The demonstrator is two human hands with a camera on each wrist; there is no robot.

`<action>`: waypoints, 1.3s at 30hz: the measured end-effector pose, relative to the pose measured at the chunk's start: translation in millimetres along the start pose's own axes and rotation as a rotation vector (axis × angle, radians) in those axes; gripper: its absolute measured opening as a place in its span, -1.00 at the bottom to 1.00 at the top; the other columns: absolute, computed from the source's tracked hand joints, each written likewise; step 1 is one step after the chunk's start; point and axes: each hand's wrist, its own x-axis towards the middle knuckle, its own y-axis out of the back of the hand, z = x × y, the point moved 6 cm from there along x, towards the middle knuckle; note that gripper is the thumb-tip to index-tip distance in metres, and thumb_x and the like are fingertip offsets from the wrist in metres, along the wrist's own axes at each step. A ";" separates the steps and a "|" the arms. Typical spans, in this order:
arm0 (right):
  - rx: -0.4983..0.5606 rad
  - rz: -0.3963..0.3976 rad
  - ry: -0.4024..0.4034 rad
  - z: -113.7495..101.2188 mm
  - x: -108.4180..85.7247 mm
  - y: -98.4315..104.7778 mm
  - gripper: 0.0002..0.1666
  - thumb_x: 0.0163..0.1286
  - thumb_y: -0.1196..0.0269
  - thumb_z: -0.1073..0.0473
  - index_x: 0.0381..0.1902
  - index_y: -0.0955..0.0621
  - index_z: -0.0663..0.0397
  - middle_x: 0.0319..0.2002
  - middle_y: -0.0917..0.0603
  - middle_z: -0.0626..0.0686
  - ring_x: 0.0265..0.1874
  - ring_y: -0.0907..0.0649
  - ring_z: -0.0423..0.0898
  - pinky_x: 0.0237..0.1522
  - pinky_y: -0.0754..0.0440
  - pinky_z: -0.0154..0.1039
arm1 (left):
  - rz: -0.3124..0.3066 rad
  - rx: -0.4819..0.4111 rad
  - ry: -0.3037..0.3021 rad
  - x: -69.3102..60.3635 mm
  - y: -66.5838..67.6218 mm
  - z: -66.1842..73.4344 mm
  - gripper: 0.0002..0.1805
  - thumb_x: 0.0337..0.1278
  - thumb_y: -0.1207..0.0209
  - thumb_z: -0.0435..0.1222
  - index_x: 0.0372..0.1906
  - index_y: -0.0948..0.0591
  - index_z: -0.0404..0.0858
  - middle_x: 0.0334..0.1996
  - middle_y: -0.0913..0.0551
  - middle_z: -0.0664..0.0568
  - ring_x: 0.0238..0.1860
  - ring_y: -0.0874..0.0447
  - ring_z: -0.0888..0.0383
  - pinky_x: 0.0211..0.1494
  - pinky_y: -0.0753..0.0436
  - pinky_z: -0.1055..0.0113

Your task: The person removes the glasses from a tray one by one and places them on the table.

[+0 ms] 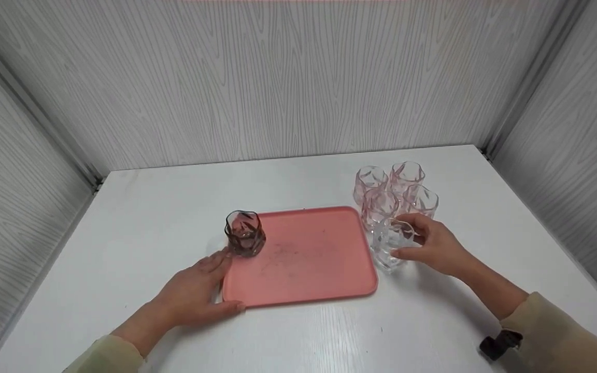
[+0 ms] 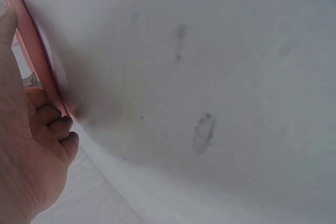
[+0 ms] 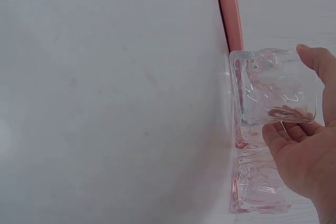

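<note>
My right hand (image 1: 436,248) holds a clear faceted glass (image 1: 393,243) beside the tray's right edge, thumb on the near side and fingers behind. In the right wrist view, this glass (image 3: 275,85) is upright at the tabletop; whether it touches cannot be told. My left hand (image 1: 192,292) rests against the front left corner of a pink rectangular tray (image 1: 298,280), fingers along the left side and thumb at the front edge. A dark smoky glass (image 1: 245,234) stands on the tray's back left corner, just past the left fingertips.
Several pale pink glasses (image 1: 371,184) stand close together behind the clear glass, right of the tray. The white table (image 1: 174,197) meets a grey wood-grain panel (image 1: 278,77) at the back. Side panels (image 1: 578,114) rise left and right.
</note>
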 end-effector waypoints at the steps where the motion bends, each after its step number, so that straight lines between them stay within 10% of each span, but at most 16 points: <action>1: 0.004 -0.002 0.000 0.3 -0.2 -0.1 -0.16 0.18 -0.62 0.19 0.39 -0.54 0.16 0.22 -0.63 0.20 0.19 -0.58 0.15 0.26 -0.61 -0.20 | 0.004 0.000 -0.003 -0.1 0.1 0.3 0.22 0.25 -0.04 0.52 0.63 -0.27 -0.38 0.66 -0.18 -0.16 0.61 -0.22 -0.20 0.51 -0.43 -0.15; 21: -0.029 -0.048 0.017 -0.2 0.6 2.8 -0.12 0.22 -0.63 0.14 0.44 -0.53 0.17 0.30 -0.62 0.16 0.30 -0.59 0.16 0.31 -0.56 -0.32 | 0.002 0.023 -0.014 -0.1 1.0 1.4 0.23 0.27 -0.02 0.52 0.62 -0.26 -0.42 0.64 -0.21 -0.21 0.60 -0.23 -0.21 0.51 -0.43 -0.14; 30: -0.072 -0.099 0.037 -9.1 1.6 11.0 -0.02 0.24 -0.62 0.11 0.51 -0.43 0.26 0.45 -0.50 0.22 0.48 -0.47 0.19 0.49 -0.38 0.07 | 0.012 0.015 -0.011 -0.9 1.1 0.3 0.22 0.25 -0.05 0.52 0.63 -0.27 -0.39 0.65 -0.20 -0.19 0.60 -0.24 -0.21 0.49 -0.45 -0.15; 39: -0.143 -0.043 0.087 -41.8 1.2 30.6 -0.07 0.23 -0.63 0.12 0.48 -0.47 0.21 0.41 -0.55 0.14 0.43 -0.52 0.14 0.41 -0.44 -0.37 | 0.018 0.010 -0.018 -0.2 0.4 0.2 0.23 0.24 -0.04 0.53 0.61 -0.30 -0.41 0.63 -0.24 -0.22 0.59 -0.26 -0.22 0.50 -0.45 -0.14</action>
